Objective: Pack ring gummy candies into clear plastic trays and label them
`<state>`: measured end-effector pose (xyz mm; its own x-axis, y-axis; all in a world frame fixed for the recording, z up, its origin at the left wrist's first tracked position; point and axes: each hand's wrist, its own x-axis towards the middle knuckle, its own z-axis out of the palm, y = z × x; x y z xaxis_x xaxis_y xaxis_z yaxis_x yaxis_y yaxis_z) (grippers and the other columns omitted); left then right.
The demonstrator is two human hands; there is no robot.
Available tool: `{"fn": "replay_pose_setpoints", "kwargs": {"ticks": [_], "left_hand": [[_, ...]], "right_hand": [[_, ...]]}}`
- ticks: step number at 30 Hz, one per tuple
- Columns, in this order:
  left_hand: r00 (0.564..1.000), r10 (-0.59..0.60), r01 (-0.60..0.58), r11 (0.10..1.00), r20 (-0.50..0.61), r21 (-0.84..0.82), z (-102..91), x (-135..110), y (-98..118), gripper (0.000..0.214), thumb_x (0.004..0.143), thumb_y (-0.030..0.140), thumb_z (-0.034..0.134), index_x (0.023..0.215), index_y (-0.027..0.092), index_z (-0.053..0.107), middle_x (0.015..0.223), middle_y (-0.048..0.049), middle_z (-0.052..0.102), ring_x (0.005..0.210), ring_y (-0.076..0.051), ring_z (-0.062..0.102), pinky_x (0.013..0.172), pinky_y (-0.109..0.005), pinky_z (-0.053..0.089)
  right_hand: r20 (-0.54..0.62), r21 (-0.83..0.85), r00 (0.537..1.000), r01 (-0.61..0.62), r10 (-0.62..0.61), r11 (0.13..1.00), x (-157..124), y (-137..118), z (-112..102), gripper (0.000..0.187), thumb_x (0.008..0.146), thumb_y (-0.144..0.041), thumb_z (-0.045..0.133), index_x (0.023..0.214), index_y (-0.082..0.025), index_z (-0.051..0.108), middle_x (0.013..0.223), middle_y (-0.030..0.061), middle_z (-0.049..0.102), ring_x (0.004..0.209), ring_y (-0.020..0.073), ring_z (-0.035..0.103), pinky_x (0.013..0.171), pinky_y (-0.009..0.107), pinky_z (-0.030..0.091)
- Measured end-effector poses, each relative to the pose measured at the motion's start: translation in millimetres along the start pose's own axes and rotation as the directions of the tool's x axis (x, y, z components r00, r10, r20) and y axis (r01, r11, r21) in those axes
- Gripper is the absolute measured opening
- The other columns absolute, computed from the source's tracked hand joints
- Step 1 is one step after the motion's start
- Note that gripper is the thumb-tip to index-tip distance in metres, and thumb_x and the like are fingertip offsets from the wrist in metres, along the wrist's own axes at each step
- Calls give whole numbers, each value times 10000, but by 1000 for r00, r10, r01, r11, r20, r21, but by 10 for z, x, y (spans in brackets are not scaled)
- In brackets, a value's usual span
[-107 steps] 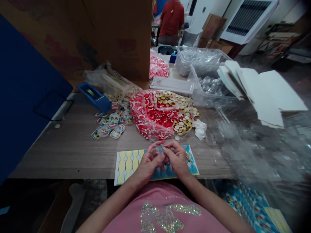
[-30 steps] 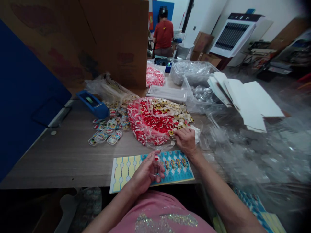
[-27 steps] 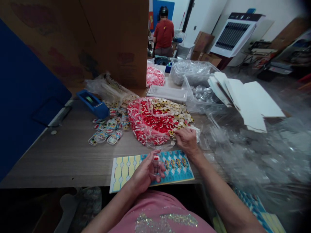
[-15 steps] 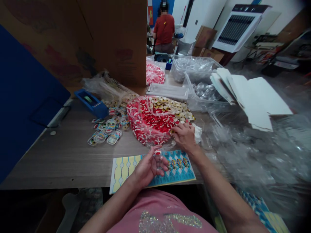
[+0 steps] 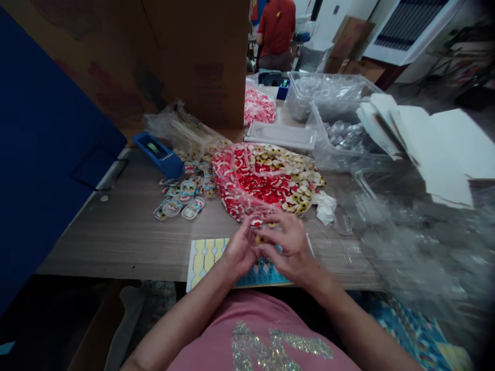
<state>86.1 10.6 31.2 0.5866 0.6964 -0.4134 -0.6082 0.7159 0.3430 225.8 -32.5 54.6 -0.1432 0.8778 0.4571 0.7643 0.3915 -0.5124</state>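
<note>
My left hand (image 5: 238,253) cups a small clear plastic shell (image 5: 251,238), with a red-and-white mouth-shaped piece (image 5: 256,222) in it. Right above the shell, my right hand (image 5: 293,251) pinches a small yellow piece with a black dot (image 5: 260,239), like a toy eye. Another such piece shows near its upper fingers. Just beyond both hands lies an opened plastic bag (image 5: 228,198) full of red-and-white pieces and pale eye pieces. Under the hands is a printed sheet (image 5: 207,253), yellow at left and blue at right, partly covered by them.
Filled clear packs (image 5: 186,195) lie in a pile at left, by a blue tape dispenser (image 5: 158,154). Crumpled white paper (image 5: 326,207) is right of the bag. Clear bins (image 5: 336,123), white cards (image 5: 436,149) and blurred clear plastic (image 5: 410,242) fill the right. A person (image 5: 276,31) stands behind.
My right hand has come back from the bag's edge to the left hand, bringing eye pieces. My left hand has closed in around the shell. The view has tilted down and shifted left.
</note>
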Motion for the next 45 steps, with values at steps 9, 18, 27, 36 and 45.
{"fn": "replay_pose_setpoints", "kwargs": {"ticks": [9, 18, 27, 36, 45], "left_hand": [[996, -5, -3, 995, -87, -99, -103, -87, -20, 305, 979, 392, 421, 1048, 170, 619, 766, -36, 651, 606, -119, 618, 551, -203, 490], [993, -62, 62, 998, -97, -8, -283, -88, 2, 316, 963, 468, 404, 1022, 192, 544, 710, -51, 629, 550, -164, 605, 522, -266, 491], [994, -13, 19, 998, -110, 58, -247, -210, 11, 289, 987, 426, 337, 1102, 209, 489, 720, -61, 637, 572, -177, 614, 554, -276, 476], [995, -3, 8, 999, -97, 46, -279, -209, -36, 320, 970, 459, 391, 1124, 210, 519, 734, -58, 645, 597, -181, 623, 575, -286, 486], [983, 36, -42, 999, -183, -31, -110, -151, -166, 272, 942, 360, 526, 961, 131, 670, 788, -46, 685, 649, -124, 623, 594, -210, 476]], "right_hand": [[32, 21, 999, 2, -3, 1000, -210, -129, 259, 240, 860, -258, 616, 1086, -281, 696, 1324, 71, 511, 1218, 280, 456, 999, 482, 376], [-76, -246, 990, -132, 117, 960, -153, 310, 43, 187, 870, -246, 594, 983, -280, 739, 1366, 82, 471, 1254, 308, 418, 992, 519, 368], [80, -515, 977, -131, 200, 847, -54, 483, 273, 108, 818, -258, 660, 896, -230, 731, 1411, 126, 487, 1349, 345, 320, 999, 564, 264], [-59, -279, 992, -122, 110, 953, -159, 188, 115, 98, 852, -247, 610, 870, -218, 702, 1417, 103, 479, 1350, 319, 359, 1035, 533, 321], [115, -271, 993, -7, 40, 963, -256, -284, 193, 191, 809, -181, 618, 982, -192, 696, 1364, 138, 542, 1310, 361, 392, 995, 565, 314]]}}
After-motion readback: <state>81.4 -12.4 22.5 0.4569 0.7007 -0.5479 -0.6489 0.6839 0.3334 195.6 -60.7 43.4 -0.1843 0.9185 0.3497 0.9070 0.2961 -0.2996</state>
